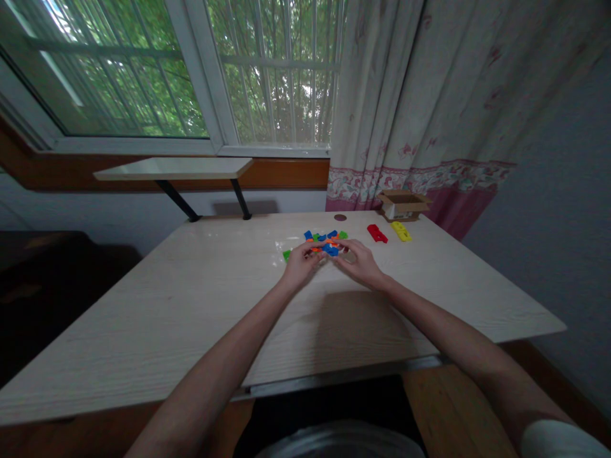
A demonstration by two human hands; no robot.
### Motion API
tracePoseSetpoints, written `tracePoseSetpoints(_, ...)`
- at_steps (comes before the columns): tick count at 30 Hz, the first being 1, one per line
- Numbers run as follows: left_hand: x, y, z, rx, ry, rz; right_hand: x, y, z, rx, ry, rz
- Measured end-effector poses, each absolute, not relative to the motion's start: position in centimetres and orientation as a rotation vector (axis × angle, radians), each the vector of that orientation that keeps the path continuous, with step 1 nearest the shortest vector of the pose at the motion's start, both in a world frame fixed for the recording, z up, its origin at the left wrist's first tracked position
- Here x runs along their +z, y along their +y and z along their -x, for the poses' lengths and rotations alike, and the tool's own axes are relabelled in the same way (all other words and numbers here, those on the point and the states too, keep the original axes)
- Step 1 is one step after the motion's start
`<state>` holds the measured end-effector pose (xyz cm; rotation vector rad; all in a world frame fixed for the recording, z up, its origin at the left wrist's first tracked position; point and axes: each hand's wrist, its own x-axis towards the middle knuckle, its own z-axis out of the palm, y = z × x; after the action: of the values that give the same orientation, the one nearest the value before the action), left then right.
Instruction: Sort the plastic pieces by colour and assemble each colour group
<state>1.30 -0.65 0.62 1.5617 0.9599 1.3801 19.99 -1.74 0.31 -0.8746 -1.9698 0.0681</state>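
Both hands meet over the far middle of the table around a small blue piece (330, 250), which looks like a flat toy or puzzle part. My left hand (301, 263) pinches it from the left, and my right hand (361, 263) grips its right side. Orange bits show at the fingertips; whether they are joined to the blue piece I cannot tell. Just beyond the hands lie several loose blue, orange and green pieces, among them a blue piece (308, 235) and a green piece (343, 235). Another green piece (286, 255) lies left of my left hand.
A red piece (377, 233) and a yellow piece (401, 231) lie to the right on the table (214, 305). Behind them stands an open cardboard box (405, 207). A round brown disc (340, 217) lies near the back edge. A raised shelf (176, 168) stands at back left.
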Motion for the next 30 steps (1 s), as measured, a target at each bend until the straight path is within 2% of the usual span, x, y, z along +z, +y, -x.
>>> tracePoseSetpoints(12,0.6,-0.5,-1.6,1.35,0.913,-1.474,0.3,-2.0,-20.0,0.158,-2.066,0.937)
tracePoseSetpoints(21,0.7,-1.0,-1.9,1.29,0.878,-1.508,1.7,-2.6,-20.1,0.073,-2.235,0.955)
tracePoseSetpoints(24,0.9,-0.8,-1.7,1.349,0.946,-1.477,1.4,-2.0,-20.0,0.388,-1.981,0.99)
tracePoseSetpoints(28,1.0,-0.5,-1.4,1.387,1.001,-1.428,1.1,-1.2,-19.8,1.162,-1.454,0.841)
tracePoseSetpoints(30,1.1,-0.4,-1.3,1.39,1.003,-1.406,1.4,-1.4,-19.8,1.439,-1.259,0.766)
